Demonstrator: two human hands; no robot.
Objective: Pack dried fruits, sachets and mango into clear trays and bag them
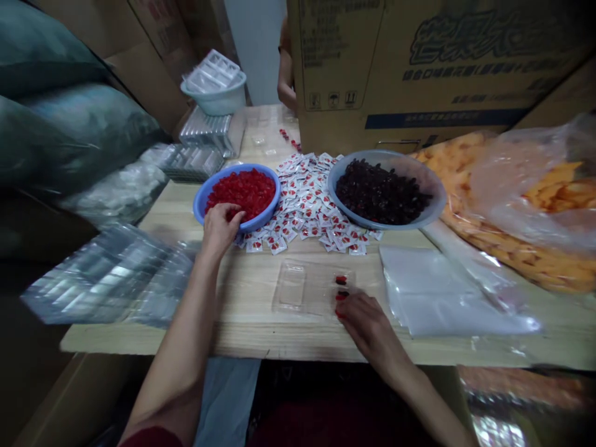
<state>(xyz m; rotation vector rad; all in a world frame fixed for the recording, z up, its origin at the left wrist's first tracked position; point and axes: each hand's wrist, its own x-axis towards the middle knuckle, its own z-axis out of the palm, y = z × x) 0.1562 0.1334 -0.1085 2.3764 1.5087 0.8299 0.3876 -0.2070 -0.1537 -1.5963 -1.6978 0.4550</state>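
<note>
Two bowls (pixel 261 219) flank packets (pixel 307 198) on the wooden table (pixel 242 301), a big box (pixel 400 68) far right. Whether left hand (pixel 220 230) or right hand (pixel 370 323) clamps anything, I cannot tell.

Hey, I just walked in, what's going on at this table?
A person's left hand is at the near edge of a blue bowl of red pieces. Their right hand is at the right end of a clear tray holding a few red and dark pieces. Small packets lie between the blue bowl and a pale bowl of dark pieces.
</note>
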